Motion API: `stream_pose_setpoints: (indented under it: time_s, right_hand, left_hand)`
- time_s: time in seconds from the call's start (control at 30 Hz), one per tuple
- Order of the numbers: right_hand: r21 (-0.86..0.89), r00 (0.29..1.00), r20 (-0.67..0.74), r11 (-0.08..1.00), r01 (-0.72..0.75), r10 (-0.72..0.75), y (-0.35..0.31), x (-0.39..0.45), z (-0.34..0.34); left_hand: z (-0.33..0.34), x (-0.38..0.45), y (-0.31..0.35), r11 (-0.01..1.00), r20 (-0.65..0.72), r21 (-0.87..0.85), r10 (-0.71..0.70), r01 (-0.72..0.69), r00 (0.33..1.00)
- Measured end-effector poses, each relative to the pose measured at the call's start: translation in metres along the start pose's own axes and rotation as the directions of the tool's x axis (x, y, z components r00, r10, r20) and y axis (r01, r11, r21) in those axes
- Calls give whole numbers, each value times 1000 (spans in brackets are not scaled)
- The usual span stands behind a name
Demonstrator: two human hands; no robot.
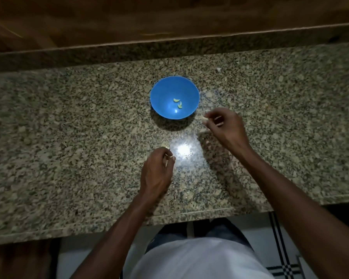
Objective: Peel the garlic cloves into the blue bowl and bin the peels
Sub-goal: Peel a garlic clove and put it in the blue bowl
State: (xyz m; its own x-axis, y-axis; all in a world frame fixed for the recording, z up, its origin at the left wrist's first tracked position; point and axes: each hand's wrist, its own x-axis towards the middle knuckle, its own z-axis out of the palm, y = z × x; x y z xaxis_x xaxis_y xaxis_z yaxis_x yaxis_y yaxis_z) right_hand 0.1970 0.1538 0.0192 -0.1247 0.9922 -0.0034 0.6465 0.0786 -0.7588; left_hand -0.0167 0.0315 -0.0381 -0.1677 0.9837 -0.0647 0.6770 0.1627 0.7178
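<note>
Left grip: left hand [157, 172] with fingers curled, pinching something small and pale; what it is, I cannot tell.
Right grip: right hand [224, 125] pinching a pale scrap, blurred.
Worktop: speckled granite worktop [69, 137].
Bowl: blue bowl [163, 93] beyond both hands, holding two peeled garlic cloves [178, 103].

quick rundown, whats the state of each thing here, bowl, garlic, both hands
bowl: upright on the counter, holds two peeled cloves
left hand: fingers curled, pinching something small, too blurred to name
right hand: beside the bowl, fingers curled around a pale bit, blurred
scrap: lying on the counter just beyond the left hand
</note>
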Motion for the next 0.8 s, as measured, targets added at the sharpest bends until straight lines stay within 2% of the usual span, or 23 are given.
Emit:
stream_pose_setpoints:
  time_s: [0.1,0.17,0.3,0.4,0.47,0.57,0.63,0.7,0.8]
  right_hand:
    - [49,997,62,998,50,-53,-36,34,6]
    - [-20,989,103,994,109,-107,-51,56,16]
    - [-201,968,208,963,180,-137,-62,82,39]
    - [-224,971,185,956,190,-150,-57,83,40]
    - [-125,981,118,978,168,-153,-53,72,36]
    - [121,995,57,990,72,-80,-44,37,32]
    - [224,985,174,974,-20,-20,-32,5,33]
    - [319,939,342,935,-156,40,-18,-22,39]
    - [471,859,509,814,-339,63,-4,-46,48]
  left_hand:
    - [-3,5,-4,996,-74,-50,-82,79,994]
    - [-6,12,-7,994,-79,-66,-87,82,993]
    - [-6,23,-14,999,2,-46,-6,6,1000]
    - [-3,23,-16,997,-12,-64,51,-52,999]
    - [-2,24,-13,995,-16,-99,18,-20,1000]
    - [-3,19,-5,969,-14,-215,-129,123,992]
    - [-2,12,5,922,-38,-330,-227,202,973]
    - [-1,7,17,875,-68,-422,-291,237,954]
    - [-1,0,33,861,-83,-464,-277,209,957]
